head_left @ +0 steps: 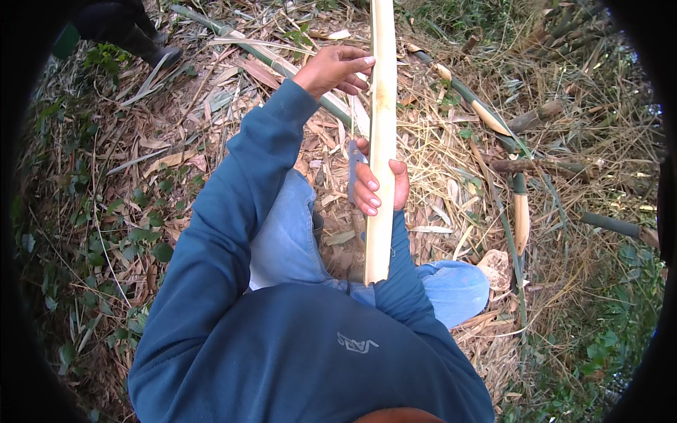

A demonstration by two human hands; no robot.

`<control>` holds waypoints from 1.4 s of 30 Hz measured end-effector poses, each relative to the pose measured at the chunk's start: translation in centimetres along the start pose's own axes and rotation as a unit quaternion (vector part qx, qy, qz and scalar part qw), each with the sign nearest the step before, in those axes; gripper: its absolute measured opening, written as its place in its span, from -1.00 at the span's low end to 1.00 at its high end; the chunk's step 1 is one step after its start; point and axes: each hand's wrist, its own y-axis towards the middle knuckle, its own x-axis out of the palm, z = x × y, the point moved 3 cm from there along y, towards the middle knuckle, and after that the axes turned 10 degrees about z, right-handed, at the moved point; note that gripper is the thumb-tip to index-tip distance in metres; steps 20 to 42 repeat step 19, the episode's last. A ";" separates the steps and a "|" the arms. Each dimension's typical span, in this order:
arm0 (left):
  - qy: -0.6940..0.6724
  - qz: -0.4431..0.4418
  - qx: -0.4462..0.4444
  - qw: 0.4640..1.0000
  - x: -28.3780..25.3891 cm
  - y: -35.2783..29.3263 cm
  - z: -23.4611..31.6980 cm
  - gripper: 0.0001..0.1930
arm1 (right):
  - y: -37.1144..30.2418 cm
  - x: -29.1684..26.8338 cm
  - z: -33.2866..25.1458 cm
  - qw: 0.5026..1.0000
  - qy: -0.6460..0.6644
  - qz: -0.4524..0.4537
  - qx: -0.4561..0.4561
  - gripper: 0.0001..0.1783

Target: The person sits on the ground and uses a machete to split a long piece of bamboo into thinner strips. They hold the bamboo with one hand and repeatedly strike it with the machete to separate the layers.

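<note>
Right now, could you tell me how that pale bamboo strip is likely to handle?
The bamboo strip probably stays stiff: it runs straight between both hands. Likely light for its length, being thin. Its smooth peeled face may slip.

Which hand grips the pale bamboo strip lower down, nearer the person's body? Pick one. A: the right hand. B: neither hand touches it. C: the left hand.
A: the right hand wraps the bamboo strip at mid-length, while the left hand touches it higher up.
</note>
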 end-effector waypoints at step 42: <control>-0.165 0.011 -0.039 0.985 -0.4 -0.9 0.7 -0.53 | 0.4 0.5 0.6 0.998 -0.021 0.059 0.010 -0.19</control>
